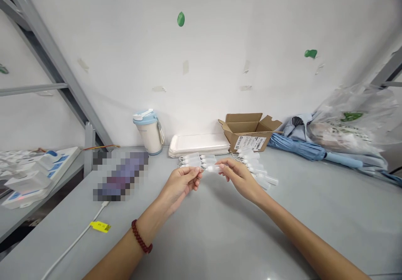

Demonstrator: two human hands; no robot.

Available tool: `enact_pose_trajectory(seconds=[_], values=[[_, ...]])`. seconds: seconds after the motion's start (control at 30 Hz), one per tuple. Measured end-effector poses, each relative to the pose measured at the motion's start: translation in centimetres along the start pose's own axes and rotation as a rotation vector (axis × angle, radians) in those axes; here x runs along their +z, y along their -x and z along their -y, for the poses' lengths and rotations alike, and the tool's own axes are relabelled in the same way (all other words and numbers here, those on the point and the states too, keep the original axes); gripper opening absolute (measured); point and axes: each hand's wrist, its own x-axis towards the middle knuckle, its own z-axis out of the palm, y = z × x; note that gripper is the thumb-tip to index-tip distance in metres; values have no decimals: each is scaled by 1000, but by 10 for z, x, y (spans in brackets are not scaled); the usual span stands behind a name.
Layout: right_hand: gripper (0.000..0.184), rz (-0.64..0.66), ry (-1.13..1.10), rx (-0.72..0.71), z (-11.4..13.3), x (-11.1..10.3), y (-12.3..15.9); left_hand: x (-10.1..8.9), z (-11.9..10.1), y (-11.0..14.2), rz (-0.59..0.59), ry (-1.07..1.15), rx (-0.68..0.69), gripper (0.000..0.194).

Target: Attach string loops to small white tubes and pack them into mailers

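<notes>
In the middle of the head view, my right hand [240,177] holds a small clear tube with a white cap [212,169] between thumb and fingertips. The cap points left. My left hand [184,183] is closed in a pinch on the thin cord at the capped end; the fingers partly hide it. Just behind my hands, several similar white-capped tubes with loops lie in a group [191,160]. To the right, more of these tubes [259,171] lie in a loose pile, partly covered by my right hand.
Behind the tubes lies a stack of flat white trays or sleeves [201,143], beside an open cardboard box [251,139]. A cup with a blue lid [149,133], a blurred-out device [122,177] and a white cable [73,242] are left. Right are a folded blue umbrella [301,148] and plastic bag [351,125].
</notes>
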Motion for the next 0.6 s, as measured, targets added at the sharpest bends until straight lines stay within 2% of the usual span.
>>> enact_pose_trajectory(seconds=[0.6], values=[[31,22,-7,8,-3,2,2,0,-1,1,32,67,-14,17]])
